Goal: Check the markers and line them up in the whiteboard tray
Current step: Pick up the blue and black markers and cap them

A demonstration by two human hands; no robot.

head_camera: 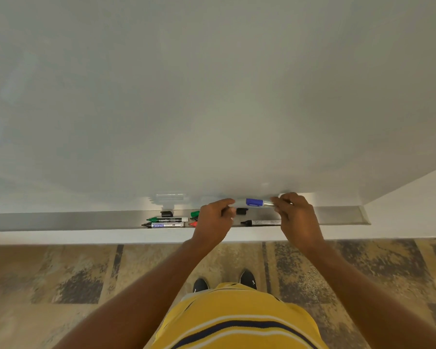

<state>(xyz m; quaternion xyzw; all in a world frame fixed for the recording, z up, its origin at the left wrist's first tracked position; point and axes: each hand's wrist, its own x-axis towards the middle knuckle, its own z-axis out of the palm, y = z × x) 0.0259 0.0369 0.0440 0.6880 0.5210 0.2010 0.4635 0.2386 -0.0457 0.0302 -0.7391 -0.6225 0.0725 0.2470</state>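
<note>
A blue marker (258, 203) is held level between both hands, just above the whiteboard tray (61, 220) and close against the lower edge of the whiteboard (212, 96). The left hand (215, 219) is closed around the marker's left end, which is hidden by the fingers; the right hand (296, 217) is pinched on the silvery right end. Only the blue middle section and a short grey length are seen between them. Directly under the held marker a loose black cap (241, 211) is seen lying in the tray. Nearer the front lip, a black-tipped marker (261, 222) is laid lengthwise, its right end passing under the right hand. Left of the left hand, a green marker (167, 219) and a marker with a blue label (164, 225) are laid parallel, one behind the other, both uncapped with tips to the left. Another black cap (166, 213) sits behind them. A green cap (194, 213) and a red cap (193, 224) are partly hidden at the left hand's edge. The tray is closed at its right end (364, 214); a long bare stretch is left open toward the left. Patterned floor (61, 273) and dark shoes (248, 279) are noted below.
</note>
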